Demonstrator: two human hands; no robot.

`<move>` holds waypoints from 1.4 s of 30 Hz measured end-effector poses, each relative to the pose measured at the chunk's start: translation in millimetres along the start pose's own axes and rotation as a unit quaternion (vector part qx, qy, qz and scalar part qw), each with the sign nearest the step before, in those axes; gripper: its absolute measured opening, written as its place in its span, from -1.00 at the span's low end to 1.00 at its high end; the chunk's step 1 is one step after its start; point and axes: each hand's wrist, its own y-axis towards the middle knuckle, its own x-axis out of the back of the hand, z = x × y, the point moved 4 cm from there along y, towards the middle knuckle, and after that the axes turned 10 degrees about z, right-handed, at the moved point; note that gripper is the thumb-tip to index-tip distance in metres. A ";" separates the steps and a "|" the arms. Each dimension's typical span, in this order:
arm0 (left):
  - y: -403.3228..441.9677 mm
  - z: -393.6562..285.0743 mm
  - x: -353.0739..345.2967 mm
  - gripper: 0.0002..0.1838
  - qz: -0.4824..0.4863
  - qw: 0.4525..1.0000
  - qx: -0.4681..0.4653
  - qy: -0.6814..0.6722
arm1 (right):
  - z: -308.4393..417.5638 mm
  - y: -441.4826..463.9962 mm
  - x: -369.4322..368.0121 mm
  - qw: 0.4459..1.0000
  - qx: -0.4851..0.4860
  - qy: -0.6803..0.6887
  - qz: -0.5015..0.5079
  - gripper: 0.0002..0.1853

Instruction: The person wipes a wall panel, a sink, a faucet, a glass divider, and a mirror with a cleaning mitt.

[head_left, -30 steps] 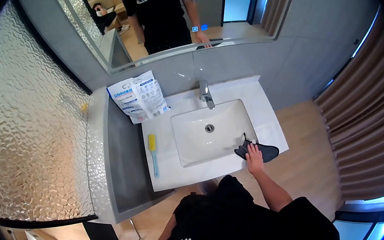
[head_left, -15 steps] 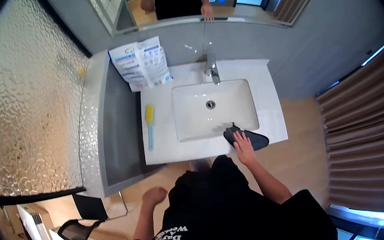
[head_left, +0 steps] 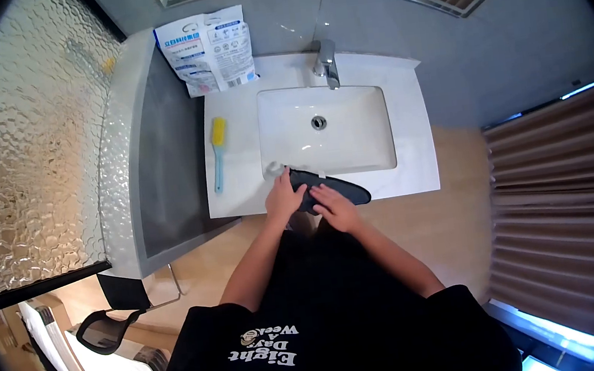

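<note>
A dark, flat, pouch-like item (head_left: 345, 189) with one rounded, tapering end lies across the sink's front rim, overlapping the counter's near edge; its exact kind is unclear. My left hand (head_left: 284, 198) is closed on its left end, fingertips at the far edge. My right hand (head_left: 338, 211) grips its near middle, with the fingers over the top. A small pale tab (head_left: 321, 174) shows at the item's far edge. Beside my left fingertips is a blurred, pale round shape (head_left: 275, 167) that I cannot make out. My palms hide part of the item.
The white sink (head_left: 387, 127) has a chrome faucet (head_left: 328, 63) behind it. A brush (head_left: 218, 150) with yellow bristles and a blue handle lies left on the counter (head_left: 412, 136). A printed white bag (head_left: 209, 52) stands at the back left. A grey partition (head_left: 169, 156) borders the left side.
The dark item has moved left along the counter's front with my right hand. My left hand has come up from my side and taken its left end. The camera view has shifted.
</note>
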 end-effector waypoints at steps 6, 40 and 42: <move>9.6 1.8 10.1 -0.40 0.107 0.992 0.033 0.050 | -23.0 -16.3 18.0 0.996 -0.024 -0.071 -0.039 -0.38; -38.4 44.2 -7.4 -0.11 -0.064 0.983 -0.027 0.167 | -191.3 -136.8 99.4 0.862 -0.418 -0.188 -0.217 -0.29; -44.9 32.9 -19.7 -0.09 -0.073 0.983 0.011 0.166 | -190.7 -137.4 103.7 0.877 -0.391 -0.193 -0.201 -0.30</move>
